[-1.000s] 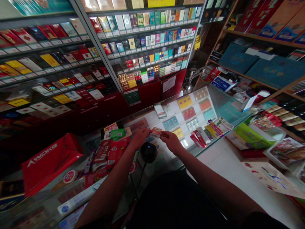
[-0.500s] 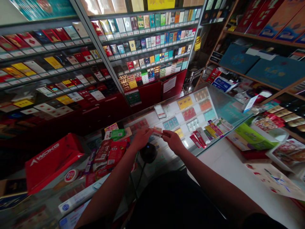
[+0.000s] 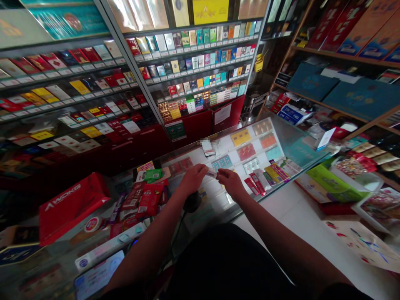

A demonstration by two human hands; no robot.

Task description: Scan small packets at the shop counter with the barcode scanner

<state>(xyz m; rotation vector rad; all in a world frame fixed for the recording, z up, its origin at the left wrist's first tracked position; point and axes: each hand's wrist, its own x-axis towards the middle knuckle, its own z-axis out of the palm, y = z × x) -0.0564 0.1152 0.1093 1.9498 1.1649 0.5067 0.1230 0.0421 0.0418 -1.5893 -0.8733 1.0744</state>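
Over the glass counter [image 3: 200, 216], a small flat packet [image 3: 211, 173], pale with some pink, spans the gap between my two hands. My left hand [image 3: 194, 180] pinches its left end. The fingers of my right hand [image 3: 230, 182] are closed at its right end; their tips are partly hidden. What is printed on the packet is too small to read. A black rounded device [image 3: 193, 202] on the counter sits just below my left hand, partly covered by the forearm. Beyond my hands lies a whitish, pixelated item [image 3: 208, 147] on the glass.
Red and green snack packets [image 3: 150, 198] lie left of my arms, beside a red box [image 3: 73, 206] and a lit phone or tablet [image 3: 100, 275]. Several slim packs [image 3: 256, 183] lie near the counter's right edge. Cigarette shelves [image 3: 193, 50] rise behind; stacked goods [image 3: 340, 181] stand at the right.
The packet has turned and shifted slightly right, now tilting down to the right. My left hand has moved a little right and up, my right hand slightly right. The view has shifted slightly.
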